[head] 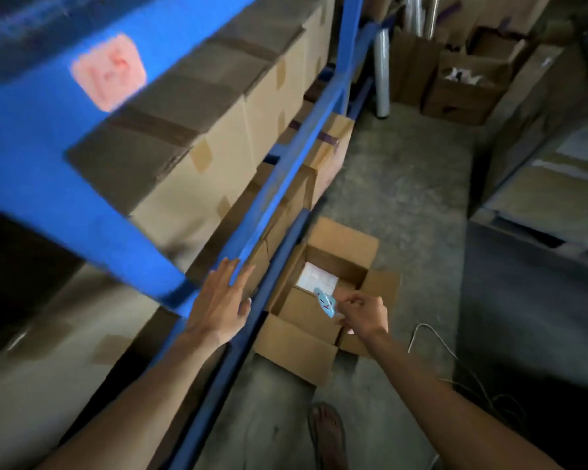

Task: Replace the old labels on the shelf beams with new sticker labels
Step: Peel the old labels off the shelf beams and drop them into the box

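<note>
A blue steel shelf beam (296,144) runs diagonally from the lower left to the upper middle. My left hand (221,300) lies flat with straight fingers against the beam and the carton behind it. My right hand (365,317) pinches a small light-blue sticker label (326,301) with dark handwriting, held over an open cardboard box (299,347) on the floor. A pink label (109,71) sticks to the blue upright post at the upper left, blurred. White sheets (316,279) lie inside the open box.
Taped cardboard cartons (197,178) fill the shelves on the left. More cartons (465,86) and film rolls stand at the far end of the concrete aisle. Dark stacked boxes (540,205) line the right side. A loose cable (435,337) lies on the floor. My sandalled foot (326,432) shows below.
</note>
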Demonstrator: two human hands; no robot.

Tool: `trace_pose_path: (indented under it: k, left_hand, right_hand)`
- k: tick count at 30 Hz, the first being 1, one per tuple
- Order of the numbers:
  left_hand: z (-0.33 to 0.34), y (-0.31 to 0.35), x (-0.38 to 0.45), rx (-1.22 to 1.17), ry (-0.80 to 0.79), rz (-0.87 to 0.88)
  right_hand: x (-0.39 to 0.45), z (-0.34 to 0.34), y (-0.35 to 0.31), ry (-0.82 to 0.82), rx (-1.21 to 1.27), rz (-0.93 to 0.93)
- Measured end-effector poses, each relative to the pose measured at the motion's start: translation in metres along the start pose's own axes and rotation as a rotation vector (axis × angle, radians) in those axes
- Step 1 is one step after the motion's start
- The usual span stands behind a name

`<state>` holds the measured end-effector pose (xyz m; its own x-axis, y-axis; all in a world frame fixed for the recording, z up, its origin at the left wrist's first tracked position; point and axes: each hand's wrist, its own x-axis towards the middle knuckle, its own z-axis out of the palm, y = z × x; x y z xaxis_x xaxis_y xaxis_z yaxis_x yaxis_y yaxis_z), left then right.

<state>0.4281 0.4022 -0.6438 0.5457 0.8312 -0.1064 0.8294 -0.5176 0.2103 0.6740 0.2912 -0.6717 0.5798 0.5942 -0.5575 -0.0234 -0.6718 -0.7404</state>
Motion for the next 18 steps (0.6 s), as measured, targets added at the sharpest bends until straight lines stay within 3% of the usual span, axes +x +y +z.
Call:
trace_pose_path:
  k: [9, 18]
  left_hand:
    - [0.067, -0.037, 0.114, 0.111, -0.110, -0.056]
    - [0.099, -0.039, 0.124, 0.288, 0.013, -0.068]
  right_hand:
    - [0.138, 0.042, 0.062, 0.082, -0.176, 0.069]
    - [0.216, 0.088, 0.082, 0.039, -0.405, 0.059]
